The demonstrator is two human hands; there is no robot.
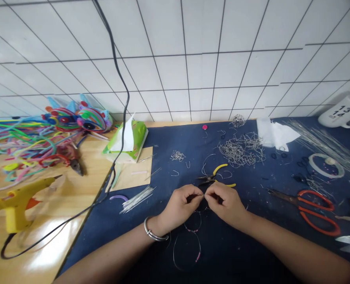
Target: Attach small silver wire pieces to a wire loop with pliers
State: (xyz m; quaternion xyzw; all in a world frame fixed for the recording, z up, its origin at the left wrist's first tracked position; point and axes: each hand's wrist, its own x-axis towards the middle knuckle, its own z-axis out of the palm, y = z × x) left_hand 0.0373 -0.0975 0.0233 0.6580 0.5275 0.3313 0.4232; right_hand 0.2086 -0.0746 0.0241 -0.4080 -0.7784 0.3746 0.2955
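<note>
A tiled wall rises at 12 o'clock along the far edge of the dark-blue surface. The left hand and right hand almost meet; pliers sit just beyond, at 12 o'clock. Each grip pinches the thin wire between them, its short visible stretch running roughly 9 to 3 o'clock.

Left hand and right hand pinching a fine wire between them; yellow-handled pliers just beyond, orange-handled scissors to the right, yellow glue gun far left.
</note>
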